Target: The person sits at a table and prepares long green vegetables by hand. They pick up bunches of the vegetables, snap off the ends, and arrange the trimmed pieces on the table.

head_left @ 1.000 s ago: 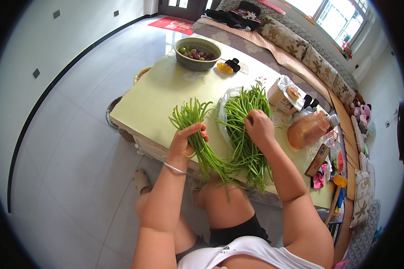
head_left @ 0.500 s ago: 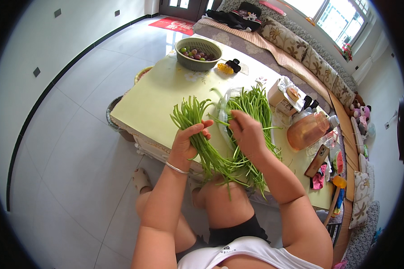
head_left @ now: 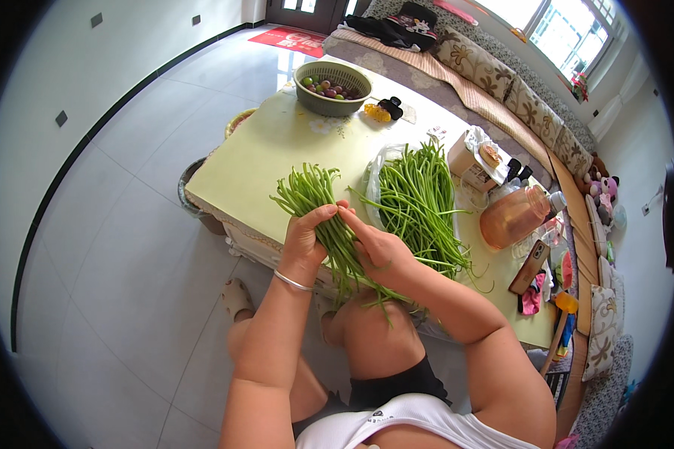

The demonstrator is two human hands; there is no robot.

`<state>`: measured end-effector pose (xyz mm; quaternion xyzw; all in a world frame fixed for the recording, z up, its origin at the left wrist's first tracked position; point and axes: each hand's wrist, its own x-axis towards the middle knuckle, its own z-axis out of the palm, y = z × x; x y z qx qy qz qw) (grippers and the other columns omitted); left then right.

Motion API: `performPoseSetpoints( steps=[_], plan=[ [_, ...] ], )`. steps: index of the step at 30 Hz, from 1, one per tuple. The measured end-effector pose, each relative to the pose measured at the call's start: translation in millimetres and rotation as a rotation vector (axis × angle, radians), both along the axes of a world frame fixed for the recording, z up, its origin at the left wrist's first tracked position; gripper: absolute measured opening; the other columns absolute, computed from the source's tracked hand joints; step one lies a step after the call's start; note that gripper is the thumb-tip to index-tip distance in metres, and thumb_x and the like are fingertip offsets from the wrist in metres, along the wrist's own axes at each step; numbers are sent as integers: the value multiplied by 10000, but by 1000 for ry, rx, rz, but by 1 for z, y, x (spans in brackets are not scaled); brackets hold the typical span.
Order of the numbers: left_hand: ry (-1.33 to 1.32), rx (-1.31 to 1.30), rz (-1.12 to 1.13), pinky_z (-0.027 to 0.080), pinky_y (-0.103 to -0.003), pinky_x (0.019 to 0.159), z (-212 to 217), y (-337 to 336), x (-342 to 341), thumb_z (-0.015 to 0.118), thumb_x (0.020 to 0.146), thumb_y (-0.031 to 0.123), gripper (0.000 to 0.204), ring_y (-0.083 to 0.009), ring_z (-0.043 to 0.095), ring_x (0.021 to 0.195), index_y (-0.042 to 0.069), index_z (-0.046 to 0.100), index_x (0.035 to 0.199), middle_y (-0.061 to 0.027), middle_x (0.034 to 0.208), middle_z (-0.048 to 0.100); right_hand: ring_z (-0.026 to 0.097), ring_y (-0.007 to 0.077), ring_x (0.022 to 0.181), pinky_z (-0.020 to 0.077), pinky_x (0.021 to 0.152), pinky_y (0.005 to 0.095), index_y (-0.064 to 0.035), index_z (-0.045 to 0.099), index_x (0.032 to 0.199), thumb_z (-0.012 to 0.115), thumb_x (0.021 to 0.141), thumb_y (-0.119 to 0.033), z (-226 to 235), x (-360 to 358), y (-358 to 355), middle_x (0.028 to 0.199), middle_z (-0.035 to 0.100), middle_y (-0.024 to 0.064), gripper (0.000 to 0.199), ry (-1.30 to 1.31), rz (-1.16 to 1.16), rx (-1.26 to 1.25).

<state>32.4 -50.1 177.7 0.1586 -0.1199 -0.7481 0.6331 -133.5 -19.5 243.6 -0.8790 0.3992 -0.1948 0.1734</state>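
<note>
A green basket [head_left: 332, 84] of fruit and an amber jug [head_left: 514, 218] share the table [head_left: 273, 150]

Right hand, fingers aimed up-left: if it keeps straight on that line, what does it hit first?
The right hand would meet the bunch of green long beans held in the left hand, and that hand's fingers, almost at once; its fingertips seem to touch them already. Depth is unclear.

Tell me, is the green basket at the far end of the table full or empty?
Partly filled. The green basket stands upright on the table, and small round green and purple fruits cover its bottom, well below the rim.
</note>
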Motion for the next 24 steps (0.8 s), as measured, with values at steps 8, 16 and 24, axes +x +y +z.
performPoseSetpoints(
  steps=[8,16,24],
  plan=[
    [182,1,13,555,-382,797,-1,-4,20,655,791,58,100,-242,644,713,-31,634,831,-123,749,652,630,296,664,504,620,389,-105,699,943,624,868,-229,8,-55,-23,752,645,116,164,-31,-403,42],
    [74,-35,-137,545,-406,778,-2,-1,16,655,816,68,139,-221,646,745,-37,638,905,-117,836,656,556,284,1027,470,859,385,7,586,1024,745,746,-333,13,-40,-69,1038,623,123,467,513,-406,-272],
    [78,13,-116,569,-398,771,-1,-1,9,657,811,63,130,-216,661,726,-45,644,882,-115,801,658,588,313,937,479,809,424,-32,653,827,626,775,-210,10,-60,-86,890,628,145,187,274,-525,-184]
  ],
)
